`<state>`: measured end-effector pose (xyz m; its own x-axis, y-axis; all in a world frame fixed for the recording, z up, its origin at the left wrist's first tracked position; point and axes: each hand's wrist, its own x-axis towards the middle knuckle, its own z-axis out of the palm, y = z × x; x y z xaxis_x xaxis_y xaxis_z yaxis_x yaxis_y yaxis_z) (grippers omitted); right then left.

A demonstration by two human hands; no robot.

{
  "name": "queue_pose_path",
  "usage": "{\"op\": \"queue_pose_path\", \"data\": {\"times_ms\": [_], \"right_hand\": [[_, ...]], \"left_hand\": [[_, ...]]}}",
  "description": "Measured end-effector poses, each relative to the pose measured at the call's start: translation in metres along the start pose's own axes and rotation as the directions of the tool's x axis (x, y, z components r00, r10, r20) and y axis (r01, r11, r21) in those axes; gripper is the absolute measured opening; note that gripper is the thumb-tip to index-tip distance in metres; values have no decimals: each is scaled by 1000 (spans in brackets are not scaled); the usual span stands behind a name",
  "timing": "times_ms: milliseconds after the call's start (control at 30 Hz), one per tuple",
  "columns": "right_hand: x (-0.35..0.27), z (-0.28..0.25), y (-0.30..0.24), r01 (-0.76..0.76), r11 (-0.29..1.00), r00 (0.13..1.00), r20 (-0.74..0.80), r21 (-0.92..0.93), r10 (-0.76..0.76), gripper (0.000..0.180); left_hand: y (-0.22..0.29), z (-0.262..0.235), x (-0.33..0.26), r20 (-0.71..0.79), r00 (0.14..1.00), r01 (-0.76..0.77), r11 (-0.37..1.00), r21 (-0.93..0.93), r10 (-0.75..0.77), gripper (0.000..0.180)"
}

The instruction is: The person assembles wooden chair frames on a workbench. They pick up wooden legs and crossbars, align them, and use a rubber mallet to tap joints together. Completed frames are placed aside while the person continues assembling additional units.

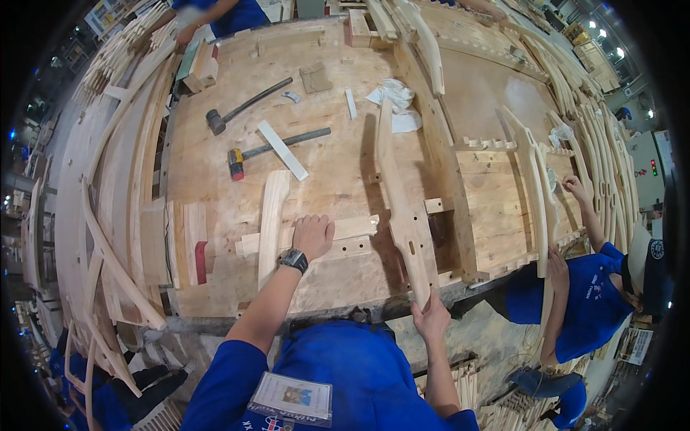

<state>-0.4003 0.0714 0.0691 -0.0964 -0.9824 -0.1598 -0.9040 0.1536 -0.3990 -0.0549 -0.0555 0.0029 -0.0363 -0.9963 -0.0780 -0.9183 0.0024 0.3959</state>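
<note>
My left hand [314, 236] lies over a short pale wooden board [352, 228] on the workbench, its fingers spread toward the far edge. A curved wooden piece [270, 223] stands just left of that wrist. In my right hand [432, 319] is the near end of a long curved wooden chair leg [399, 212], with slots and holes cut in it. The leg slants away from me above the bench, its far end near a crumpled white cloth [395, 100]. Fingers of my right hand wrap round the wood.
Two mallets, a dark one [215, 122] and a red-faced one [236, 165], lie beyond with a white strip [282, 149]. A raised wooden rail [438, 136] runs along the right. A co-worker [586, 302] handles a similar leg [535, 187] there. Stacked wood [118, 179] lines the left.
</note>
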Motion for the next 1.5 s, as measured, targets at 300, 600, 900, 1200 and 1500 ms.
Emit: {"op": "queue_pose_path", "data": {"times_ms": [300,600,900,1200,1500], "right_hand": [[25,15,-29,6,989,999,-44,-149,-12,58],[13,24,-52,-309,894,918,143,-325,369,58],[15,62,0,-254,943,939,288,216,187,50],[-15,64,9,-242,970,959,143,-39,245,53],[-4,60,8,-189,971,968,136,-148,209,50]], "left_hand": [[-6,5,-3,-96,995,3,1000,-1,-4,29],[-17,7,-11,-146,989,0,1000,-1,0,27],[-19,0,-9,-94,996,-9,1000,4,9,28],[-14,0,-4,-57,997,-58,997,51,61,26],[-6,-2,4,65,998,-7,1000,25,6,28]]}}
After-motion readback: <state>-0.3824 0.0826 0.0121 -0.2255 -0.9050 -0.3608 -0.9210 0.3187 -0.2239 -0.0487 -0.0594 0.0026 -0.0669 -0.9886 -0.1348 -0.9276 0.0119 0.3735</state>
